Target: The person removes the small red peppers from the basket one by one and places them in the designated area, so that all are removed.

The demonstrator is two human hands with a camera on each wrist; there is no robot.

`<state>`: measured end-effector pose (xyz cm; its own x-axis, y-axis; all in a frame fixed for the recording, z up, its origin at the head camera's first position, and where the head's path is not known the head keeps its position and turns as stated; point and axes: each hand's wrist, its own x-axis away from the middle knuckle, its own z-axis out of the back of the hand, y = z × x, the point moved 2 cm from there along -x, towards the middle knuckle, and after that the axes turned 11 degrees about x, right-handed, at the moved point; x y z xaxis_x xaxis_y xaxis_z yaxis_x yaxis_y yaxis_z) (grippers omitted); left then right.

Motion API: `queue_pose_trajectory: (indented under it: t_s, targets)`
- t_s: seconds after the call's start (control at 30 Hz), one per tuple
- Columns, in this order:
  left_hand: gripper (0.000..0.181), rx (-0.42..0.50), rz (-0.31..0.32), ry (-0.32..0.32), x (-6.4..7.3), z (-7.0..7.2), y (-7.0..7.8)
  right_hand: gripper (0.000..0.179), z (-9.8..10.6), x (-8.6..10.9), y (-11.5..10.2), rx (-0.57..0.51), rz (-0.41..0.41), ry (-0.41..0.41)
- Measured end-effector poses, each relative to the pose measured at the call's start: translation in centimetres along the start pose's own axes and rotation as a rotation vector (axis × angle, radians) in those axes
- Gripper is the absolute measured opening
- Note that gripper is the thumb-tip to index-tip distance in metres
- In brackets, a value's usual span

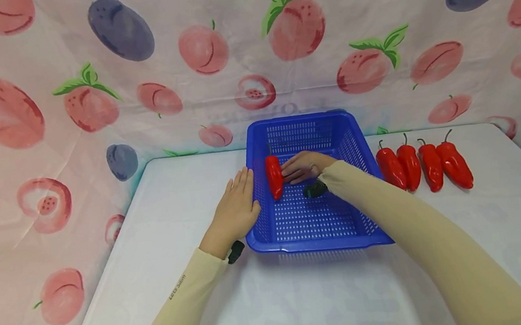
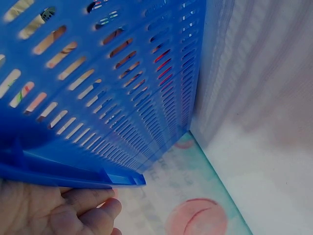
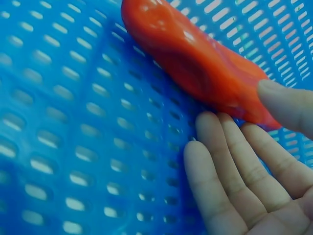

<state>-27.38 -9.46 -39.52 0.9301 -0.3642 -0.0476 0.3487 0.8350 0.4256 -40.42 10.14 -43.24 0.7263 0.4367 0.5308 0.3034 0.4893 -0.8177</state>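
Observation:
A blue plastic basket (image 1: 311,245) with slotted walls stands on the white table. Inside it, by its left wall, lies one red pepper (image 1: 274,176), its stem end toward the back. My right hand (image 1: 304,166) reaches into the basket, just right of this pepper. In the right wrist view the fingers are extended beside the pepper (image 3: 195,61), and the thumb overlaps its side; whether it presses is unclear. My left hand (image 1: 233,210) lies with straight fingers along the outside of the basket's left rim. The left wrist view shows its fingers under the rim (image 2: 73,180).
Several red peppers (image 1: 431,167) lie in a row on the table to the right of the basket, stems pointing back. A fruit-printed cloth (image 1: 166,43) hangs behind the table and down its left side. Both wrists carry small dark devices.

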Motion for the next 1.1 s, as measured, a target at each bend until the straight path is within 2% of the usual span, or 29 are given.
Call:
queue_pose_trajectory:
  t_s: [0.17, 0.43, 0.77, 1.1]
  targets:
    - [0.067, -0.001, -0.003, -0.001, 0.0, 0.0, 0.0, 0.049, -0.3, -0.2, 0.1, -0.039, -0.008, 0.005]
    - [0.067, -0.001, -0.006, -0.004, 0.1, 0.1, 0.1, 0.051, -0.7, -0.6, 0.2, -0.168, -0.037, 0.030]
    - [0.068, 0.003, -0.010, 0.007, 0.0, -0.2, -0.1, 0.051, -1.0, -1.0, 0.3, -0.239, -0.051, 0.079]
    - [0.068, 0.008, -0.003, 0.009, 0.0, -0.2, -0.2, 0.054, -1.5, -1.4, 0.3, -0.270, -0.040, 0.067]
